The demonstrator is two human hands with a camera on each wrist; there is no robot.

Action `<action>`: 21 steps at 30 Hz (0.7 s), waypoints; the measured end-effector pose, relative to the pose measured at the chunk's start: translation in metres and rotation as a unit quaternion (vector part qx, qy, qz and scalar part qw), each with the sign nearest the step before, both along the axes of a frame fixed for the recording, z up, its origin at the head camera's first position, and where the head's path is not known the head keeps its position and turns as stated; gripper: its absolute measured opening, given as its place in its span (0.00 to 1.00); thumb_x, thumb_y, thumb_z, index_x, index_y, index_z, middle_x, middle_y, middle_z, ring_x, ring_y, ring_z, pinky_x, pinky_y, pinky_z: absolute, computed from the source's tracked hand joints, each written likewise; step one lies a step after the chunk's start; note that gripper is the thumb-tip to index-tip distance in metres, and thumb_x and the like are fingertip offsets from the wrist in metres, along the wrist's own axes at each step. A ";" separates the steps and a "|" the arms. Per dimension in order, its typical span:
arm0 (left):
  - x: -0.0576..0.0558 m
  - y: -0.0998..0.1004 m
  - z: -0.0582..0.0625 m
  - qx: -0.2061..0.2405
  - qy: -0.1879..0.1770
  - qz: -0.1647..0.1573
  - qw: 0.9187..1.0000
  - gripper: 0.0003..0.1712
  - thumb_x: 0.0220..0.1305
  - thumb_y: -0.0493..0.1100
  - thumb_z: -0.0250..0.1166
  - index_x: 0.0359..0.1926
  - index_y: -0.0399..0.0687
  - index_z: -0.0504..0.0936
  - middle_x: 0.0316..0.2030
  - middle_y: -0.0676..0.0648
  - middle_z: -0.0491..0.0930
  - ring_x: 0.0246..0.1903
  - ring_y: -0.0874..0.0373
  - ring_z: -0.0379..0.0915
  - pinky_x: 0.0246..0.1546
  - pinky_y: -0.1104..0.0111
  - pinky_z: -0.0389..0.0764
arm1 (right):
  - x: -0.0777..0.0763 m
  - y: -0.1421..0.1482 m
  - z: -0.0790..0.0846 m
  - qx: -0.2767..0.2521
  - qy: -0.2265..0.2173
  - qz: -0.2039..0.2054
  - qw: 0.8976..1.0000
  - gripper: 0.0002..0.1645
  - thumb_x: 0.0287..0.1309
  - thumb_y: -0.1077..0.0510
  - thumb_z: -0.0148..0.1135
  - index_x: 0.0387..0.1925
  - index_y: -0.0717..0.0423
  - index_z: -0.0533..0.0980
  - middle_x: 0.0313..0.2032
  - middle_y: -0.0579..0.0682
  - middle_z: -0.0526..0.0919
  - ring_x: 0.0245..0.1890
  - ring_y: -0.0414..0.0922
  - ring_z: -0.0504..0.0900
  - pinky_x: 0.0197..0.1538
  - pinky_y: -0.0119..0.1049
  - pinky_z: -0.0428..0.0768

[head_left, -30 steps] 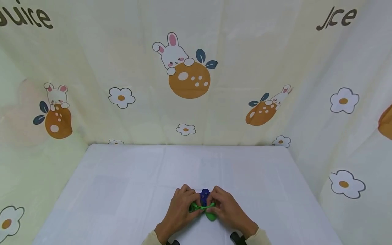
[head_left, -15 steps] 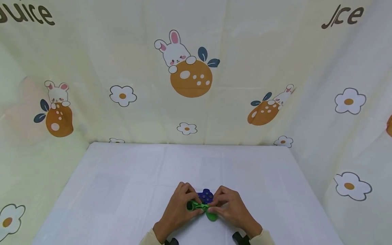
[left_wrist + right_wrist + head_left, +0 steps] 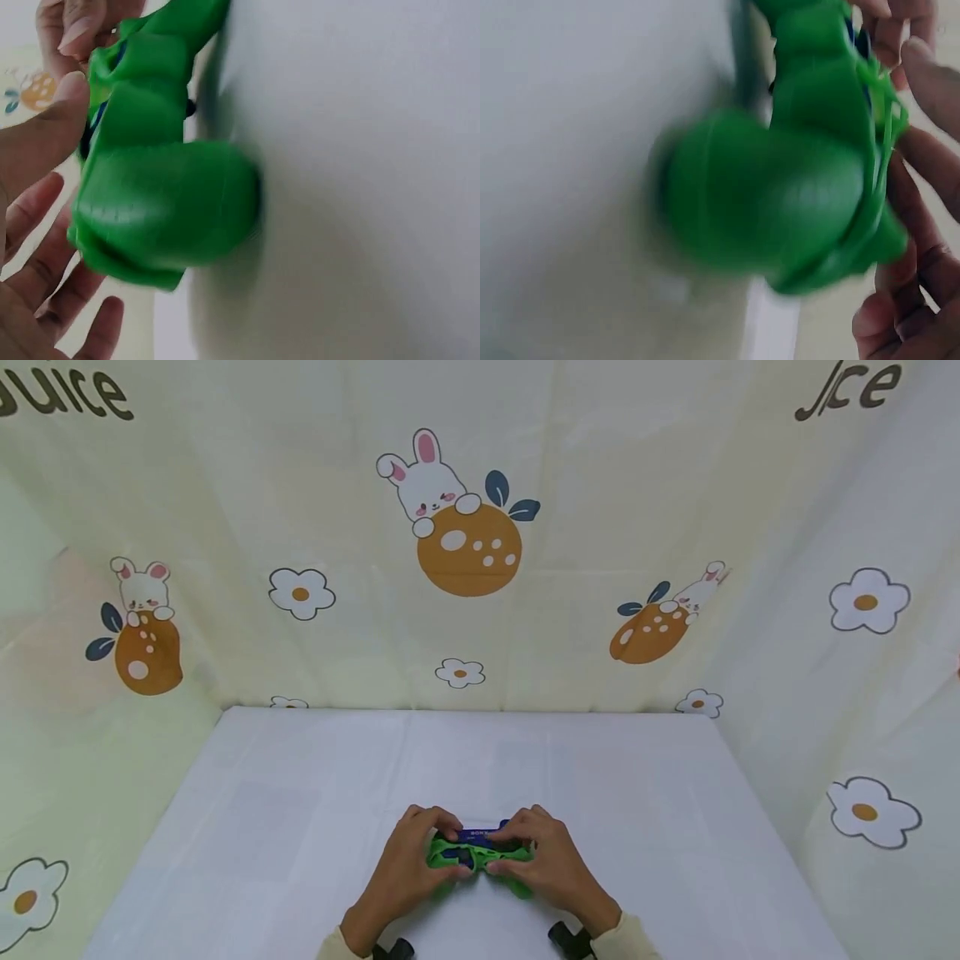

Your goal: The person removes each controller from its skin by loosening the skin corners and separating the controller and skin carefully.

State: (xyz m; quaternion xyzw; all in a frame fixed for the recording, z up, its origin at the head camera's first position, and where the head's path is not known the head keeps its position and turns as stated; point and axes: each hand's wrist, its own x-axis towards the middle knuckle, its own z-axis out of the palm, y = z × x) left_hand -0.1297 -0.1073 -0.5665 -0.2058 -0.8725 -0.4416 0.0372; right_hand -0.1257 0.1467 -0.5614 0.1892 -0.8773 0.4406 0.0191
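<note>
A blue game controller (image 3: 477,837) lies between the two hands, partly inside a green rubbery cover (image 3: 437,855). The left hand (image 3: 405,864) grips the left side of the cover, thumb at the near edge and fingers at the far edge. The right hand (image 3: 557,867) pinches the right side, its thumb near the middle and its fingers over the blue face. In the left wrist view the cover (image 3: 161,202) wraps a rounded grip close to the table. The right wrist view shows the cover (image 3: 772,195) around the other grip, with a loose rim at its edge.
Beneath the hands is a white-covered table (image 3: 337,777). A patterned curtain (image 3: 360,643) hangs behind it and along both sides. Dark straps with black devices (image 3: 568,939) sit at the wrists.
The left hand has moved left, and the cover, bunched before, now spreads around the controller's left side. The right hand has shifted slightly, its fingers now over the controller's face.
</note>
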 end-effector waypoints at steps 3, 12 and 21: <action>-0.002 -0.006 -0.001 0.034 -0.039 0.000 0.999 0.30 0.49 0.45 0.87 0.50 0.65 0.81 0.40 0.62 0.85 0.50 0.63 0.71 0.60 0.59 0.74 | -0.003 -0.012 0.001 0.016 0.000 0.012 1.000 0.18 0.52 0.42 0.82 0.46 0.35 0.90 0.38 0.28 0.84 0.40 0.34 0.73 0.45 0.31 0.76; -0.002 -0.005 -0.005 0.049 -0.062 0.012 0.997 0.26 0.52 0.42 0.85 0.47 0.67 0.81 0.39 0.64 0.85 0.50 0.63 0.70 0.62 0.51 0.62 | -0.011 -0.031 0.012 0.060 -0.057 0.044 0.996 0.08 0.58 0.47 0.80 0.37 0.40 0.87 0.30 0.33 0.82 0.33 0.38 0.71 0.38 0.31 0.69; 0.002 -0.002 -0.007 0.036 -0.047 0.015 0.998 0.29 0.50 0.45 0.87 0.48 0.66 0.80 0.41 0.65 0.84 0.52 0.65 0.69 0.60 0.61 0.72 | -0.021 -0.035 0.020 0.065 -0.095 0.071 0.991 0.09 0.61 0.49 0.78 0.31 0.44 0.83 0.26 0.37 0.81 0.31 0.37 0.73 0.38 0.32 0.69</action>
